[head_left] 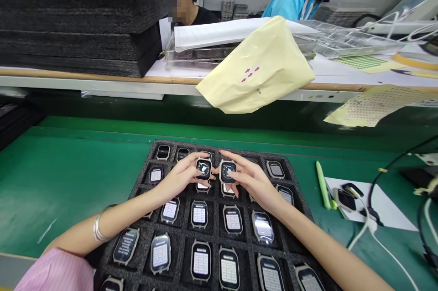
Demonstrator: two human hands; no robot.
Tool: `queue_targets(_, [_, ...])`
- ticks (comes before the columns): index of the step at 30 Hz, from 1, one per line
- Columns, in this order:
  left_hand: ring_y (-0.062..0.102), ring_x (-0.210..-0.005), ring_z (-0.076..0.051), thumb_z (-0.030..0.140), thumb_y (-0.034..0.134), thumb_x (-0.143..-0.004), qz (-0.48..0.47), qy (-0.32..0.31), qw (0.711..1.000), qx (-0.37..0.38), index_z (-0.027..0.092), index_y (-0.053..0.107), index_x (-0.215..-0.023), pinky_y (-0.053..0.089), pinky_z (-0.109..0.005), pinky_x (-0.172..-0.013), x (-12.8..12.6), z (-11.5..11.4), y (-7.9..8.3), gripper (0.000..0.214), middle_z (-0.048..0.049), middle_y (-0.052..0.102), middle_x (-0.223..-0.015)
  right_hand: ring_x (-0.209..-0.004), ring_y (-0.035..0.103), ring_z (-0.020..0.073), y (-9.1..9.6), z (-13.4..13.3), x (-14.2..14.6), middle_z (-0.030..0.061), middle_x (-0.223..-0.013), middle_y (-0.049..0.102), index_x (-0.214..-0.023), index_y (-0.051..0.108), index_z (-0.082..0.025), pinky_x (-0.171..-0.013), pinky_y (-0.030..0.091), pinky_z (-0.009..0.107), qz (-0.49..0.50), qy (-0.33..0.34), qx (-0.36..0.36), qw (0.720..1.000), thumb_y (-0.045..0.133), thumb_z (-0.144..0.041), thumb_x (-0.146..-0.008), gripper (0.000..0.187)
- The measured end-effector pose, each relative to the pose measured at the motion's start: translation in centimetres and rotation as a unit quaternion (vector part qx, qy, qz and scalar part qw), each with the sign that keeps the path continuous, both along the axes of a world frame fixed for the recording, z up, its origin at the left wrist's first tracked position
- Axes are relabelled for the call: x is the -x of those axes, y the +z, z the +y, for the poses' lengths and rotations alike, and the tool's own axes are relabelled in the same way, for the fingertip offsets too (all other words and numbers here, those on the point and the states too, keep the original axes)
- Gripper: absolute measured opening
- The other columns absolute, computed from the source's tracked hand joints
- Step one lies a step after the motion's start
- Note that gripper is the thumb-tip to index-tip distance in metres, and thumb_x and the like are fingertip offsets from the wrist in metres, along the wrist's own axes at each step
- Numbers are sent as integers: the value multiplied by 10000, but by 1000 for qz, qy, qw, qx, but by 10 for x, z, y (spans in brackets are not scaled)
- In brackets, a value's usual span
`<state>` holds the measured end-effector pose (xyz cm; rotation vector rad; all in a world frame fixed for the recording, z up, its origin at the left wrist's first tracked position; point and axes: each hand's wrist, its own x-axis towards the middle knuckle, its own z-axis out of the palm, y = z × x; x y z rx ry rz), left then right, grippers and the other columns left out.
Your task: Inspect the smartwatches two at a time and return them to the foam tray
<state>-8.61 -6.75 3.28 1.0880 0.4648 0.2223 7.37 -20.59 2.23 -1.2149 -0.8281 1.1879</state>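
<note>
My left hand [186, 172] is closed around a smartwatch [203, 168] without a strap, its lit screen facing me. Beside it, my right hand [251, 179] grips a second smartwatch [227, 171] with a similar round dial on its screen, the thumb lying on the glass. Both watches are held just above a black foam tray [214, 206]. Strapless watches sit in many of the tray's pockets, among them a watch [199, 214] with a lit list on its screen. My hands and forearms hide part of the back rows.
Behind the green bench [85, 163] runs a shelf with stacked black foam sheets [78, 17], clear plastic trays [352, 40] and an overhanging yellow paper sheet [260, 70]. On the right lie a green pen [321, 186], another watch [345, 199] and cables [371, 218]. Two people are beyond the shelf.
</note>
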Motion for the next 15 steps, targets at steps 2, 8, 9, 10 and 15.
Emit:
queue_targets(2, [648,-843,-195,138,510,-665,1,0,1000,-7,156,517,-1115,536,-359,-740,0,0,-1,451,-57,645,-924,-606,555,151,-1,0,0,99,-1022,644,-1355,446,-197,-477,454,233,-7,-3,-4,1000,633,-257,-841,551])
queue_targets(8, [650,-806,-185,143,505,-669,6,-4,1000,-27,164,520,-1095,542,-358,-729,-1,1,-2,427,-35,628,-875,-583,547,142,-1,-1,-1,110,-1055,649,-1338,474,-194,-486,451,239,-17,-8,-24,1000,609,-270,-861,501])
queue_targets(9, [650,-814,-186,144,503,-676,7,-3,999,-31,164,519,-1094,542,-357,-731,-1,1,-2,419,-37,627,-879,-577,544,139,-2,-1,-1,110,-1055,650,-1336,476,-192,-486,450,238,-19,-9,-25,999,607,-272,-864,496])
queue_targets(10, [650,-825,-190,147,504,-682,7,-3,999,-35,164,517,-1094,542,-357,-732,-1,1,-3,413,-39,627,-880,-572,541,135,-2,-1,-1,109,-1057,650,-1337,474,-192,-486,449,236,-21,-10,-25,999,605,-272,-868,493])
queue_targets(15, [644,-786,-182,179,586,-710,-2,-12,991,-134,167,486,-1136,530,-328,-694,-1,2,-10,438,-46,615,-911,-640,576,157,0,0,2,109,-1035,638,-1380,403,-184,-505,470,238,16,-5,-36,999,584,-254,-894,523])
